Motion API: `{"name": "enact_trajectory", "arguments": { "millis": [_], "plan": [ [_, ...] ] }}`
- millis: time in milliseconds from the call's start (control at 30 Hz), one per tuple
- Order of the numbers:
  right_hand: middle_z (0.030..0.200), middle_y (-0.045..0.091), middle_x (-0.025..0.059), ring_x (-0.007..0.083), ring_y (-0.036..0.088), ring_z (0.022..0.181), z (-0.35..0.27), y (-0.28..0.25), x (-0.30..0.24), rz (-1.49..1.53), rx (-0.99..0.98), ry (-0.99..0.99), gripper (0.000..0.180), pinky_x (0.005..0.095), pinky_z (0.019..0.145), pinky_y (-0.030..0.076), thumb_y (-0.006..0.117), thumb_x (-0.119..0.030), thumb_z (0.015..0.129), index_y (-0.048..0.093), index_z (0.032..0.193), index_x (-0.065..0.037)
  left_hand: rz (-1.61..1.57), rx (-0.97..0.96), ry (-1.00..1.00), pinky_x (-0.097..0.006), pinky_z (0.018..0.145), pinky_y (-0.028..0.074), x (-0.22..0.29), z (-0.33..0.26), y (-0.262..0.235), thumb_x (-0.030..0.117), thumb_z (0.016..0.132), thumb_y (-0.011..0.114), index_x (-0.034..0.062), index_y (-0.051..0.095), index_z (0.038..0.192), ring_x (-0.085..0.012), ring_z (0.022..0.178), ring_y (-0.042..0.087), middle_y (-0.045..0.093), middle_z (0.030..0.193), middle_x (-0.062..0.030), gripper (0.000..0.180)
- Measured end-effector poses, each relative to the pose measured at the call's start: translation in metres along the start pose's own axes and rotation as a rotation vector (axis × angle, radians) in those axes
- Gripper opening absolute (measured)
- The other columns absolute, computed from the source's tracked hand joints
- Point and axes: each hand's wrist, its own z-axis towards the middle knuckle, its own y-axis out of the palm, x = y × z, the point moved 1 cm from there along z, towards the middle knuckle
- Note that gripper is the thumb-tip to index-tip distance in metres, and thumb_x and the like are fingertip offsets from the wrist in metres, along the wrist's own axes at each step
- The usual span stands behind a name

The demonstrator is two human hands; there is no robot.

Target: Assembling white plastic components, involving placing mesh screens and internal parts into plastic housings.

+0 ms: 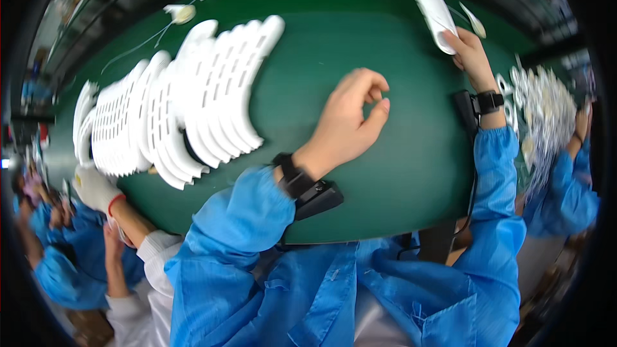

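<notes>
My right hand [470,58] grips the near end of a curved white plastic shell [427,4] at the far right of the green table, thumb on top. A thin wire runs off near the shell's far end. Over the middle of the table is my left hand [352,114], slightly blurred, with nothing in it. Its fingers are loosely curled and the thumb stands apart from them. Nearest on its left are rows of nested white slotted shells [222,90]. Both wrists carry black straps with small black boxes.
A small white part with a round pad [184,14] and a wire lies at the far left; a similar small part [473,20] is beside the held shell. Wired white parts [546,106] are heaped at right. A co-worker's gloved hand [95,187] touches the left rows; another co-worker's hand [581,123] is at far right.
</notes>
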Motion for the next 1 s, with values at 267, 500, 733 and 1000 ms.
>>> {"name": "enact_trajectory", "arguments": {
  "millis": [267, 500, 733, 1000],
  "plan": [
    [0.075, 0.064, 0.0036, 0.0123, 0.058, 0.066, 0.125, -0.022, 0.005, -0.476, 0.577, -0.365, 0.045, 0.0249, 0.062, 0.045, 0.07, -0.029, 0.086, 0.058, 0.119, -0.001, 0.095, 0.002, 0.045, -0.038, 0.062, 0.045, -0.009, 0.0, 0.002, 0.006, 0.08, 0.061, 0.0057, 0.054, 0.09, -0.0246, 0.069, 0.056, 0.055, 0.07, -0.0063, 0.012],
    [0.089, 0.064, 0.0058, 0.0149, 0.06, 0.081, 0.151, 0.188, -0.117, -0.453, -0.319, -0.678, 0.042, 0.0277, 0.076, 0.05, 0.065, -0.021, 0.091, 0.055, 0.131, -0.017, 0.135, -0.037, 0.053, -0.041, 0.068, 0.046, -0.017, 0.001, 0.006, 0.006, 0.079, 0.058, 0.005, 0.053, 0.087, -0.0289, 0.076, 0.056, 0.056, 0.076, -0.0091, 0.009],
    [0.117, 0.061, 0.0229, 0.0379, 0.058, 0.11, 0.165, 0.308, -0.191, -0.741, -0.449, -0.65, 0.061, 0.0403, 0.096, 0.047, 0.067, -0.018, 0.076, 0.05, 0.134, -0.007, 0.116, -0.059, 0.069, -0.044, 0.073, 0.047, -0.02, -0.004, 0.001, 0.004, 0.078, 0.057, -0.0009, 0.056, 0.085, -0.036, 0.081, 0.056, 0.058, 0.082, -0.0171, 0.008],
    [0.08, 0.07, 0.016, 0.0229, 0.07, 0.073, 0.155, 0.239, -0.168, -0.37, -0.109, -0.742, 0.028, 0.0333, 0.068, 0.055, 0.078, -0.011, 0.072, 0.064, 0.093, 0.002, 0.086, -0.039, 0.13, -0.043, 0.073, 0.047, -0.019, -0.004, 0.002, 0.005, 0.078, 0.058, 0.0011, 0.055, 0.089, -0.0334, 0.082, 0.056, 0.057, 0.08, -0.014, 0.011]
  ]
}}
